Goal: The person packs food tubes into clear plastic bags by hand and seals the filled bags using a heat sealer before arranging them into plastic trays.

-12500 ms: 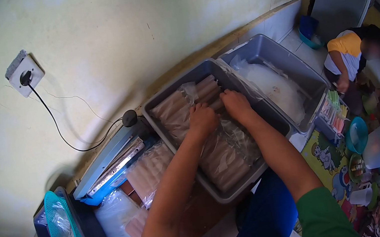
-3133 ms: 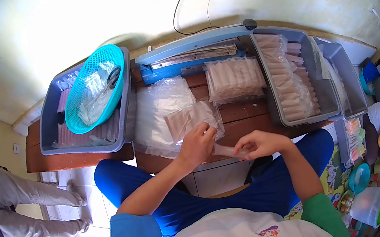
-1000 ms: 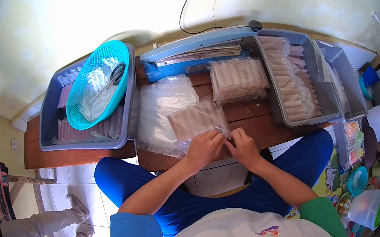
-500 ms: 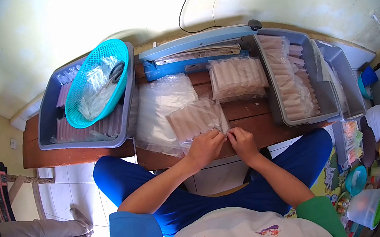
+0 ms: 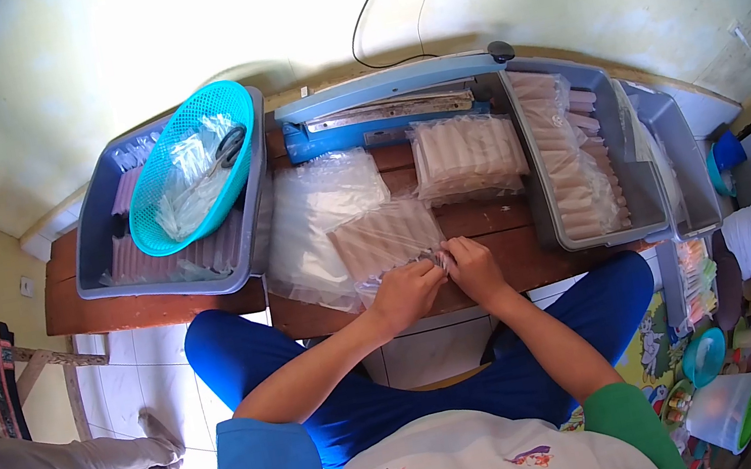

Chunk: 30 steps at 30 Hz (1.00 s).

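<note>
A clear plastic bag [image 5: 383, 238] of pinkish-brown sticks lies near the table's front edge, partly over a pile of flat clear bags [image 5: 317, 215]. My left hand [image 5: 406, 291] is closed on the bag's near edge, fingers bent over the plastic. Right beside it, my right hand [image 5: 474, 269] pinches the same bag at its near right corner, where the film looks bunched. The fingertips almost meet, and they hide that corner. Behind my right hand sits a stack of filled bags [image 5: 467, 156].
A blue sealer with a long arm [image 5: 389, 81] stands at the back. To the left, a turquoise basket [image 5: 144, 190] with scissors rests on a grey bin [image 5: 90, 265]. Another grey bin [image 5: 608, 240] of filled bags is at right. People's limbs show at both sides.
My right hand has shifted slightly up and is turned in closer to the left. The loose film at the bag's right side is now gathered down under my fingers. My left hand has barely moved.
</note>
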Each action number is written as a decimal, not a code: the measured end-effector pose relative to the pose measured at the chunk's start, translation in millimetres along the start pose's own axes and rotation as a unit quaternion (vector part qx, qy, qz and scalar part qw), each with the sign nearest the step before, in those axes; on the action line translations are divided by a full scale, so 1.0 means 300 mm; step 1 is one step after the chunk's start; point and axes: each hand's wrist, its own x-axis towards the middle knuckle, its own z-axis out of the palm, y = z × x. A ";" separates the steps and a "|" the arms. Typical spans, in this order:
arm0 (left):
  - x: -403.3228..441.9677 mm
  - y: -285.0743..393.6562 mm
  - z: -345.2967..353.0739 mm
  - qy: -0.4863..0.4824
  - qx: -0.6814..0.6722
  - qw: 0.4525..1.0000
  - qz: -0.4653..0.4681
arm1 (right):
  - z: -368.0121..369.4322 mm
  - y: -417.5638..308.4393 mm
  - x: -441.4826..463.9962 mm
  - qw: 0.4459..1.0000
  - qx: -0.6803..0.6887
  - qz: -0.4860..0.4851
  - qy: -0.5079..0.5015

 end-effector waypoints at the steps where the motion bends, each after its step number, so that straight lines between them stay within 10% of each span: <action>1: 0.000 -0.001 0.001 0.000 -0.006 1.000 -0.002 | 0.003 0.001 0.005 1.000 -0.009 0.004 -0.013; 8: 0.011 0.013 -0.045 -0.014 0.038 0.999 0.006 | -0.050 -0.066 0.068 0.997 -0.012 -0.031 0.071; 30: 0.022 -0.063 -0.044 -0.038 0.167 0.982 -0.076 | -0.065 0.005 0.146 0.990 0.090 -0.002 -0.110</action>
